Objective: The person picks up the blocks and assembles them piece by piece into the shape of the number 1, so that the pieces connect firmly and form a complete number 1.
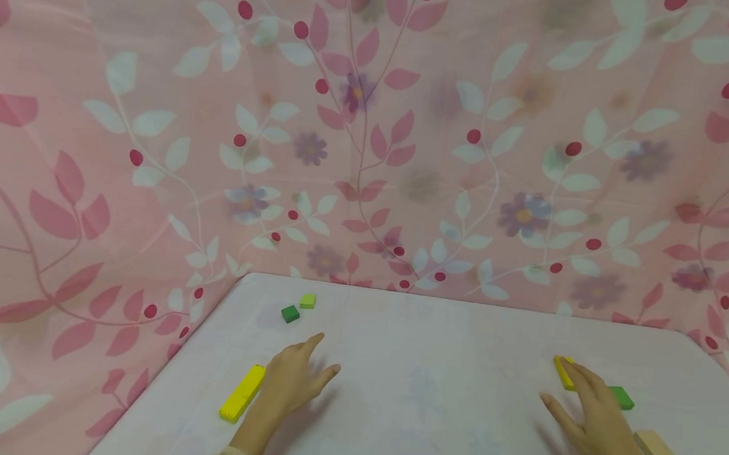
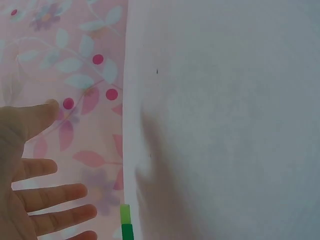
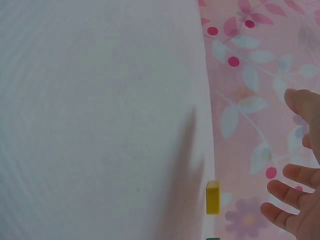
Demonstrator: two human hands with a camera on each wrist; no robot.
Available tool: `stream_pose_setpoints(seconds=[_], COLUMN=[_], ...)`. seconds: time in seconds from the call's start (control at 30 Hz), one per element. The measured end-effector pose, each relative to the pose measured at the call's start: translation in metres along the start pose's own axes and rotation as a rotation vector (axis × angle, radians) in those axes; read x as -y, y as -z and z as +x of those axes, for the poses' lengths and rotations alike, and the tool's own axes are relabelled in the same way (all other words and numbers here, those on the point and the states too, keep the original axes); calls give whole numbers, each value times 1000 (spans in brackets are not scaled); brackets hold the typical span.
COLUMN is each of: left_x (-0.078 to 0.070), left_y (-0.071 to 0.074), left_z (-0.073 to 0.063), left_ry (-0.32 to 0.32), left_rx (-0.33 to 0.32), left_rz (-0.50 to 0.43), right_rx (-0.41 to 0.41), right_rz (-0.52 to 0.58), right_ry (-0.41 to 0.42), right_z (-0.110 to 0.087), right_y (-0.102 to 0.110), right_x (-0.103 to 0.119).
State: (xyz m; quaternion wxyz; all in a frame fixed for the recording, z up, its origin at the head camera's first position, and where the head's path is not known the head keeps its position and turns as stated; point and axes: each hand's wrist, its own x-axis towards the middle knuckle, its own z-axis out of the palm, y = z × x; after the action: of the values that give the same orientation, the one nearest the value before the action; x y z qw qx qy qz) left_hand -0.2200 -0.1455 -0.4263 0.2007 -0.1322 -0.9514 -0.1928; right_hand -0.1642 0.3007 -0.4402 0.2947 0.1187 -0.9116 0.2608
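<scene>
Yellow block (image 1: 241,394) (beside left grip (image 1: 292,377)) — long axis pointing away-right.

Pink floral cloth (image 1: 433,155) hangs behind the white tabletop (image 1: 432,352).

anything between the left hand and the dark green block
Nothing visible stands between the left hand and the dark green block, just white tabletop in the head view. The long yellow block lies to the hand's left.

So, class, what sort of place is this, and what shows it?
Probably an indoor tabletop activity area: a pale table, a pink floral cloth hanging behind it, and coloured blocks on top.
</scene>
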Motion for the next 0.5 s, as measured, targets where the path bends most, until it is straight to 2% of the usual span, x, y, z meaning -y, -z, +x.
stream_pose_setpoints(seconds=[0.13,0.23,0.37,0.5], left_x=[7,12,21,31], left_y=[4,6,9,13], left_z=[-4,-8,-12,-17], left_ry=[37,60,80,97], left_rx=[30,30,12,-6], left_rz=[16,28,36,34], right_rx=[4,4,78,113], right_rz=[-26,-40,-79,-83], right_ry=[-23,-19,-82,-117], right_z=[-4,-7,-9,-13], right_y=[3,6,14,23], right_x=[-6,-10,-16,-24])
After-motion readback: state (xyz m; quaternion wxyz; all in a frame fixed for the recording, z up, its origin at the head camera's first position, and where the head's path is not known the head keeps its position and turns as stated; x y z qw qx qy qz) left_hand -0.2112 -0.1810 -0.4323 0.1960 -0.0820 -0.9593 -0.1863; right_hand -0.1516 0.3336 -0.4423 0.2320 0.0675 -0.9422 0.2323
